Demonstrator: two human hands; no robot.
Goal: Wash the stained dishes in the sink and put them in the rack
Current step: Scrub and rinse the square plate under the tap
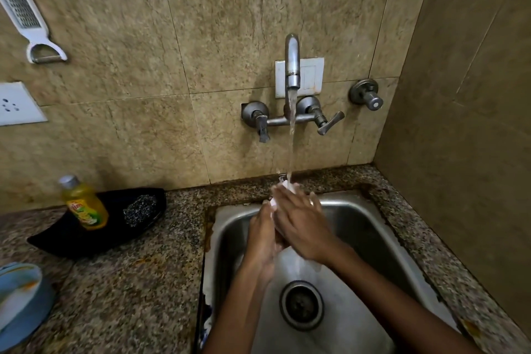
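Over the steel sink (373, 227), my left hand (261, 236) and my right hand (301, 224) are pressed together around a white dish (273, 204). Only its edges show between the fingers, so I cannot tell its shape. Water runs from the wall tap (292, 66) onto the top of the dish and my fingertips, then spills off below my right wrist. My left hand cups the dish from the left. My right hand lies across it with the fingers stretched out. No rack is in view.
On the granite counter (138, 282) to the left, a black tray (86, 241) holds a yellow dish-soap bottle (83, 204) and a steel scrubber (139, 210). A blue dish (17, 304) sits at the left edge. The sink drain (301, 304) is uncovered. The wall closes in on the right.
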